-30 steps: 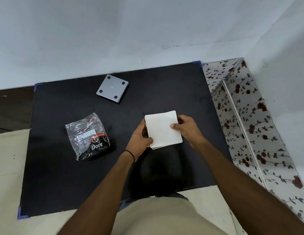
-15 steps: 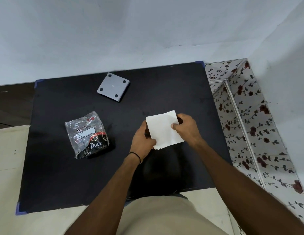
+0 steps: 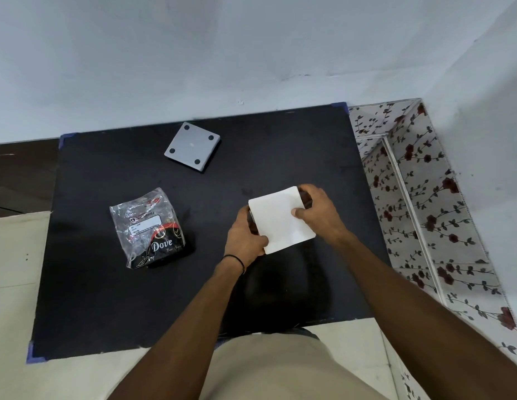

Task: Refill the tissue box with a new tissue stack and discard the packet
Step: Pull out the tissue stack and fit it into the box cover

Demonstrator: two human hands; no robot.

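Gripping the white tissue stack (image 3: 280, 219) from both sides, the left hand (image 3: 244, 236) and right hand (image 3: 319, 210) hold it over the black table (image 3: 107, 298). Packet (image 3: 152, 228) lies well left; grey lid (image 3: 192, 146) sits beyond.

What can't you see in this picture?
- What is under the white tissue stack: in the head view, the stack and both hands cover it.
- Left hand and right hand fingertips: tucked behind the stack.
- Small print on the packet label: too small to read.
- Top of the grey square piece: only its four-dotted side shows.
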